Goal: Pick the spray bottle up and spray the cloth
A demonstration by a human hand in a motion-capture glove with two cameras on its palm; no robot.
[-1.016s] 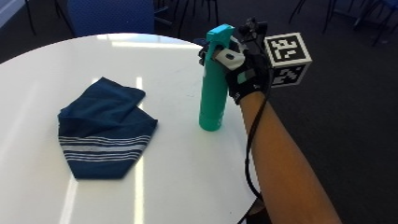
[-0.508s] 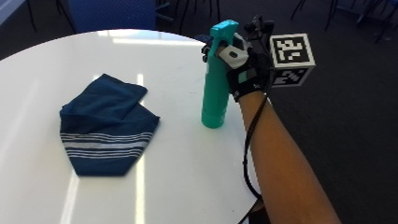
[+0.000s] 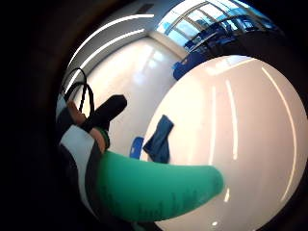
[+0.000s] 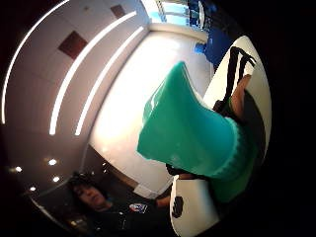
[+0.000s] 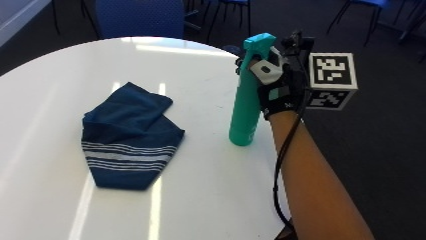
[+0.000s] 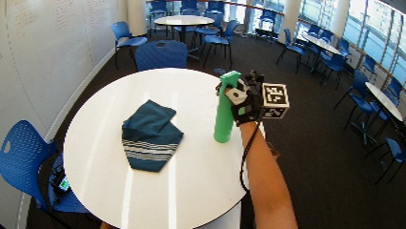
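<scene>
The fingers (image 5: 247,70) of the gloved right hand (image 5: 283,90) stay curled round the upper part of the green spray bottle (image 5: 247,100), as a moment ago. The bottle still stands upright on the white tabletop (image 5: 200,175), near the folded blue cloth (image 5: 126,135), neither having shifted.

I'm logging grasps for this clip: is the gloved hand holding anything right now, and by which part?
Yes. The right hand grips the spray bottle at its upper neck, just under the spray head; the bottle is upright.
</scene>
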